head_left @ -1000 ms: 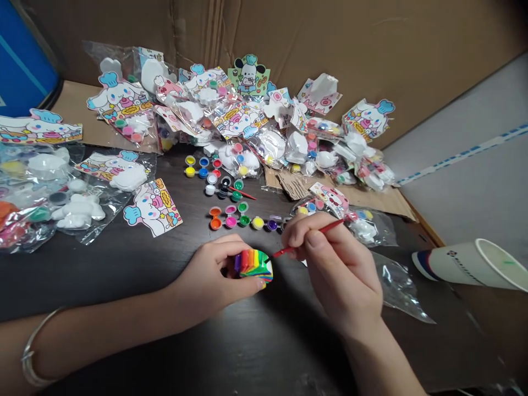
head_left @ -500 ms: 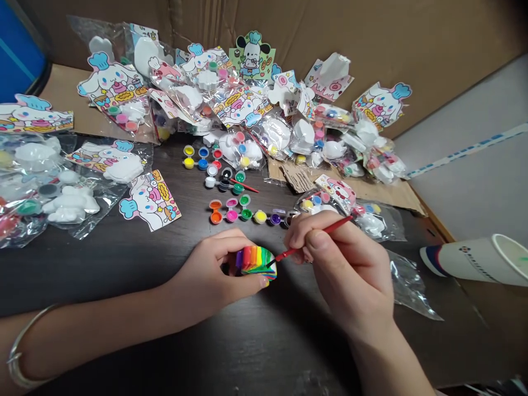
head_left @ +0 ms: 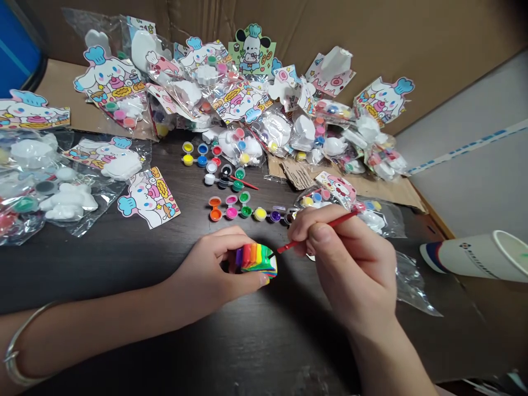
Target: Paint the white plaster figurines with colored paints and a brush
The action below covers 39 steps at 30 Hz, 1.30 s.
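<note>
My left hand (head_left: 214,269) grips a small plaster figure (head_left: 256,260) between thumb and fingers, and its painted face shows rainbow stripes of purple, red, orange, yellow and green. My right hand (head_left: 342,253) pinches a thin red paintbrush (head_left: 317,234) above the table. The brush tip sits just off the figure's upper right edge, with a small gap. Part of the figure is hidden by my left fingers.
Open paint pots (head_left: 243,208) stand in strips beyond my hands, beside a second brush (head_left: 243,182). Plastic packs of white figures and cartoon cards (head_left: 148,198) crowd the dark table (head_left: 103,280). A paper cup (head_left: 474,257) lies on its side at right.
The brush tip has lifted from the figure's striped face towards its upper right edge. My right hand has shifted slightly right, and the view has tilted a little.
</note>
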Each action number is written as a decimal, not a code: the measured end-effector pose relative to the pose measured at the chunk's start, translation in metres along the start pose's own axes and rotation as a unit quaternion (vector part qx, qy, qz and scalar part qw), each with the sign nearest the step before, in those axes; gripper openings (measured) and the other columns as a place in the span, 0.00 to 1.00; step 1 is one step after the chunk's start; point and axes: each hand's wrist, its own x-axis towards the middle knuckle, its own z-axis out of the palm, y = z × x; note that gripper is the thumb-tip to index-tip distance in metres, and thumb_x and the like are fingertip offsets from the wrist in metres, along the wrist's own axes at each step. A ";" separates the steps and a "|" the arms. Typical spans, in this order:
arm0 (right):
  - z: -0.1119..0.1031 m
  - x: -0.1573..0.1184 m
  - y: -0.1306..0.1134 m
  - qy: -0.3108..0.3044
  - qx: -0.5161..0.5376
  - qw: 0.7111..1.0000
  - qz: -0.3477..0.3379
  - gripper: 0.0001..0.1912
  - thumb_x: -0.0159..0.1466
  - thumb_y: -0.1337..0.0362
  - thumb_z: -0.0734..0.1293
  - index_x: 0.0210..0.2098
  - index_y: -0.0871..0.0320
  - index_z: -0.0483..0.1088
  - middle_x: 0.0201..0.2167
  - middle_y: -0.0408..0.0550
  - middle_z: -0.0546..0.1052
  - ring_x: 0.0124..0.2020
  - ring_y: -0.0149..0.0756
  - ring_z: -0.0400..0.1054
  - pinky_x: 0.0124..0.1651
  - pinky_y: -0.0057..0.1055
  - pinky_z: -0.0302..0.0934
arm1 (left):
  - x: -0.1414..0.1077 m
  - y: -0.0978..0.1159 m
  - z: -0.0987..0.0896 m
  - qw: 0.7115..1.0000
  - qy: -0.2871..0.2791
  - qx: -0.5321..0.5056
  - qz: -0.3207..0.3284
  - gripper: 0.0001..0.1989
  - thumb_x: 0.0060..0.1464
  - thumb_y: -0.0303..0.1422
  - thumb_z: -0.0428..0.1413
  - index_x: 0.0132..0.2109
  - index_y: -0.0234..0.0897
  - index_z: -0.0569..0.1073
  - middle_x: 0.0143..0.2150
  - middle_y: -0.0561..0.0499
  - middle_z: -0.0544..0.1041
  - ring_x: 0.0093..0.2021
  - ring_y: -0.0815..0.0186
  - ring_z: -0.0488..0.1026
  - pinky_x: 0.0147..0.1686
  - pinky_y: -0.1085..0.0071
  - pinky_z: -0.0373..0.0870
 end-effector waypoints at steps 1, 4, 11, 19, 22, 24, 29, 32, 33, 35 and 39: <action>0.000 0.000 0.000 -0.006 0.004 1.000 0.001 0.10 0.67 0.64 0.61 0.30 0.56 0.69 0.25 0.43 0.70 0.25 0.28 0.62 0.26 0.25 0.57 | 0.000 0.001 0.000 1.000 -0.002 0.003 0.000 0.03 0.40 0.29 0.57 0.26 0.36 0.70 0.30 0.53 0.67 0.32 0.66 0.65 0.33 0.69 0.61; 0.000 0.000 0.000 -0.026 -0.007 1.000 0.005 0.10 0.67 0.64 0.61 0.30 0.56 0.69 0.24 0.43 0.69 0.25 0.28 0.62 0.26 0.26 0.57 | -0.001 0.003 -0.001 1.000 -0.009 0.010 -0.004 0.03 0.40 0.30 0.57 0.25 0.36 0.70 0.30 0.53 0.67 0.33 0.66 0.66 0.33 0.69 0.61; 0.000 0.004 0.000 0.084 -0.007 0.996 -0.008 0.09 0.65 0.63 0.63 0.29 0.55 0.71 0.26 0.42 0.71 0.25 0.28 0.63 0.28 0.27 0.59 | 0.000 -0.004 0.000 1.000 0.007 0.001 0.018 0.02 0.40 0.30 0.58 0.25 0.36 0.72 0.28 0.55 0.67 0.30 0.68 0.65 0.30 0.71 0.59; 0.003 0.081 0.012 0.025 -0.119 0.992 0.033 0.10 0.61 0.64 0.65 0.24 0.58 0.68 0.22 0.42 0.73 0.24 0.30 0.65 0.29 0.28 0.57 | -0.001 0.000 0.000 0.999 0.007 0.046 -0.019 0.04 0.38 0.25 0.58 0.27 0.35 0.75 0.29 0.53 0.68 0.33 0.65 0.67 0.34 0.68 0.61; 0.012 0.105 0.027 -0.029 -0.172 0.982 0.078 0.12 0.61 0.63 0.63 0.23 0.59 0.66 0.19 0.43 0.72 0.23 0.31 0.63 0.30 0.30 0.56 | 0.000 0.002 0.000 0.999 0.014 0.044 -0.018 0.06 0.37 0.24 0.59 0.27 0.35 0.76 0.30 0.53 0.69 0.34 0.64 0.67 0.36 0.68 0.61; 0.018 0.110 0.034 -0.052 -0.219 0.970 0.088 0.13 0.61 0.62 0.62 0.22 0.59 0.65 0.18 0.42 0.70 0.22 0.30 0.60 0.28 0.29 0.53 | 0.000 0.003 -0.001 0.999 0.010 0.045 -0.023 0.06 0.37 0.23 0.59 0.27 0.35 0.76 0.30 0.53 0.69 0.34 0.64 0.68 0.36 0.68 0.62; 0.022 0.106 0.038 -0.094 -0.272 0.953 0.091 0.14 0.61 0.61 0.61 0.20 0.58 0.63 0.15 0.40 0.65 0.19 0.28 0.54 0.25 0.28 0.48 | 0.000 0.003 -0.002 0.998 -0.002 0.045 -0.032 0.06 0.37 0.23 0.59 0.27 0.36 0.76 0.29 0.53 0.69 0.33 0.64 0.67 0.35 0.68 0.61; 0.021 0.106 0.037 -0.093 -0.295 0.947 0.083 0.13 0.61 0.62 0.61 0.20 0.58 0.63 0.15 0.40 0.64 0.18 0.28 0.53 0.25 0.28 0.47 | 0.000 0.003 -0.002 0.999 -0.001 0.040 -0.035 0.05 0.38 0.23 0.59 0.27 0.36 0.77 0.29 0.53 0.69 0.33 0.64 0.67 0.35 0.69 0.61; 0.020 0.106 0.037 -0.093 -0.306 0.944 0.084 0.13 0.60 0.62 0.61 0.21 0.58 0.63 0.14 0.39 0.63 0.18 0.28 0.53 0.25 0.28 0.47 | 0.000 0.002 -0.002 0.998 -0.001 0.041 -0.037 0.05 0.37 0.24 0.59 0.27 0.35 0.77 0.29 0.53 0.69 0.33 0.64 0.67 0.35 0.68 0.61; 0.020 0.107 0.038 -0.099 -0.326 0.936 0.090 0.13 0.61 0.62 0.61 0.21 0.58 0.64 0.14 0.40 0.64 0.18 0.28 0.54 0.26 0.28 0.47 | 0.001 0.002 -0.002 0.998 -0.002 0.042 -0.038 0.06 0.37 0.24 0.60 0.28 0.35 0.77 0.29 0.53 0.69 0.34 0.64 0.68 0.35 0.68 0.61; 0.021 0.107 0.041 -0.116 -0.344 0.927 0.089 0.13 0.61 0.61 0.61 0.21 0.58 0.65 0.16 0.43 0.68 0.19 0.30 0.56 0.27 0.29 0.48 | 0.002 0.001 -0.002 0.999 0.001 0.039 -0.026 0.06 0.38 0.24 0.59 0.28 0.35 0.77 0.29 0.53 0.69 0.33 0.64 0.67 0.34 0.69 0.61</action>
